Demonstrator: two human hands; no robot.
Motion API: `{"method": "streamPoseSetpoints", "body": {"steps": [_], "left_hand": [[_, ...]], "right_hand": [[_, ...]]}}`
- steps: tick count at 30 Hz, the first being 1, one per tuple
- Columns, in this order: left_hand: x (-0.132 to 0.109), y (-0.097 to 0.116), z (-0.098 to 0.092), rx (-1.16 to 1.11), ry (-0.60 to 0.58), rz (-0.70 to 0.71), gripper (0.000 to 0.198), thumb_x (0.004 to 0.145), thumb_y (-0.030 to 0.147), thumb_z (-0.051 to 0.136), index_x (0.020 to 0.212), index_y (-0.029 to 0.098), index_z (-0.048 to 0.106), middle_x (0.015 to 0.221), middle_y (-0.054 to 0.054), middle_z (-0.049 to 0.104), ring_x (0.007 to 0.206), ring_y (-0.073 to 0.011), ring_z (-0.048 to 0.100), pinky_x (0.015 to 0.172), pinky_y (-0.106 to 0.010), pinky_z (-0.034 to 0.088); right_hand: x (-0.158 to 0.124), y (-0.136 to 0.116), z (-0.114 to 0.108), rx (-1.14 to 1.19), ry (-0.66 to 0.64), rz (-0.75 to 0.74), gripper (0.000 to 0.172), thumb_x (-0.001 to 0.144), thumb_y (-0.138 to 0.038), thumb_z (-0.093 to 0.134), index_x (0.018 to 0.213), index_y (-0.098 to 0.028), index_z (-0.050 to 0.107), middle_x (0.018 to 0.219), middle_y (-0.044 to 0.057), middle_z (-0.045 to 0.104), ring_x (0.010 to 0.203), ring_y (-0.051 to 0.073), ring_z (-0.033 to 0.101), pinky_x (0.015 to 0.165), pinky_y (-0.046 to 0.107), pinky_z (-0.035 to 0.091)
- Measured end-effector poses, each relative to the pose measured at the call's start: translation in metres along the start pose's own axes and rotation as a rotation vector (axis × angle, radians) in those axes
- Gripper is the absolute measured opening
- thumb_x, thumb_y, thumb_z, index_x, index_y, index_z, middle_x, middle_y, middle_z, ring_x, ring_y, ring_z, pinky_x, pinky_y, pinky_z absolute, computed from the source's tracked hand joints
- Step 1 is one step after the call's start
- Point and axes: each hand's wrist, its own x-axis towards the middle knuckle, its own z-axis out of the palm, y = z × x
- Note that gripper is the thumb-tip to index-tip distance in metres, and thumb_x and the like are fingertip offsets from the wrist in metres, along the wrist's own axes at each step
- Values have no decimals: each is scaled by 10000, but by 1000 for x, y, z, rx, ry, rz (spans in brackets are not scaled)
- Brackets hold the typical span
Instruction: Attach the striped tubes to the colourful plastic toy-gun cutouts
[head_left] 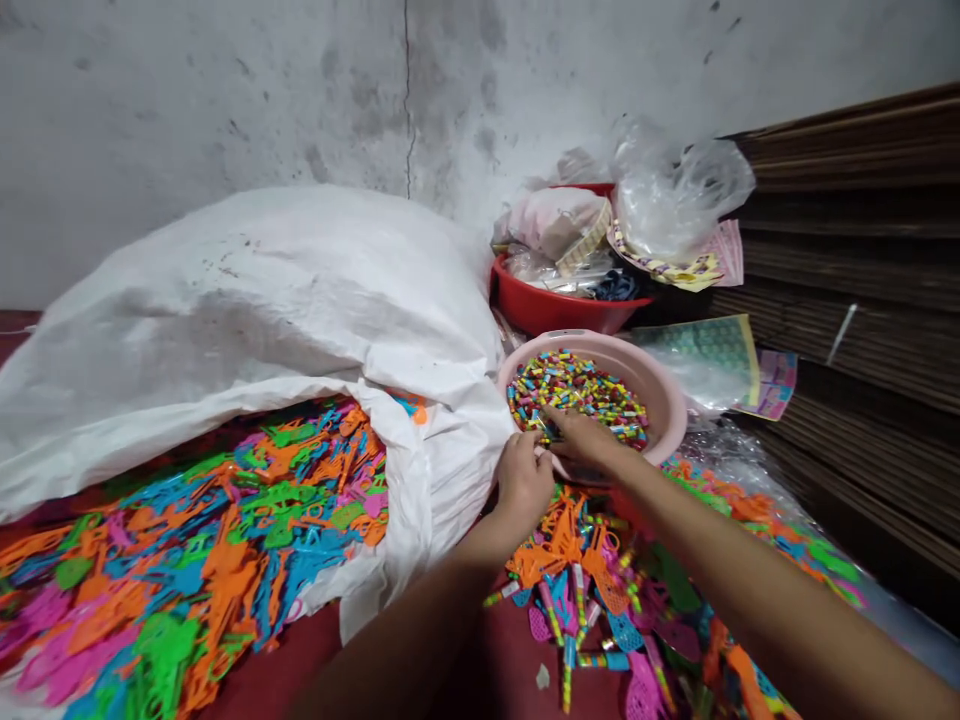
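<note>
A pink plastic basin (667,395) holds a heap of small multicoloured pieces (577,390). My right hand (581,435) reaches over its near rim, fingers curled into the pieces. My left hand (523,478) is closed at the basin's near edge, beside the white sack, pinching something small that I cannot make out. Below both hands lies a small pile of flat coloured plastic toys (577,590) on the red floor.
A big white woven sack (247,310) spills bright flat plastic toys (195,560) at the left. A red basin (559,305) with bags and packets stands behind. Stacked cardboard (862,300) lines the right side. A grey wall is at the back.
</note>
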Motion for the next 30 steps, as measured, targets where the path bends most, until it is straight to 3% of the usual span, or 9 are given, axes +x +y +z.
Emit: {"method": "streamPoseSetpoints", "body": {"steps": [5,10,15,20,25,30], "left_hand": [[-17,-10,0,-100,-64,-84,241,827,141,537,1036,180,651,1050,-100,666,999,-226,610,922,-365,471],[-37,-22,-11,-250,-79,-258,182,813,189,583,970,195,674,917,-64,682,891,-204,635,825,-326,508],[-47,-28,-29,-271,-35,-349,146,806,225,603,936,195,662,903,-47,677,823,-178,627,742,-281,503],[-57,-25,-41,-296,-56,-429,134,813,205,566,916,181,649,768,-7,635,633,-128,575,604,-232,441],[-63,-16,-42,-365,-57,-469,125,790,192,569,894,170,637,754,1,617,573,-105,537,548,-216,406],[-64,-6,-43,-426,-81,-518,138,792,207,564,911,156,612,764,-1,615,533,-94,548,519,-216,385]], "right_hand": [[12,-5,4,19,-29,7,387,947,-399,582,1263,-176,561,1236,92,587,1019,212,612,864,427,528],[12,2,12,96,48,-2,495,801,-340,688,1273,-233,583,1223,118,574,954,242,621,779,334,471],[15,13,19,226,113,-54,536,687,-259,695,1215,-211,620,1106,90,617,913,234,599,737,276,423],[16,22,22,386,169,-89,535,621,-224,698,1150,-194,621,967,23,637,839,180,570,686,228,416],[17,27,19,515,214,-47,397,648,-210,585,1041,-185,632,652,-55,542,578,127,486,534,212,359],[16,30,12,614,279,-14,335,614,-210,577,942,-191,642,677,-46,596,551,115,487,515,211,361]]}}
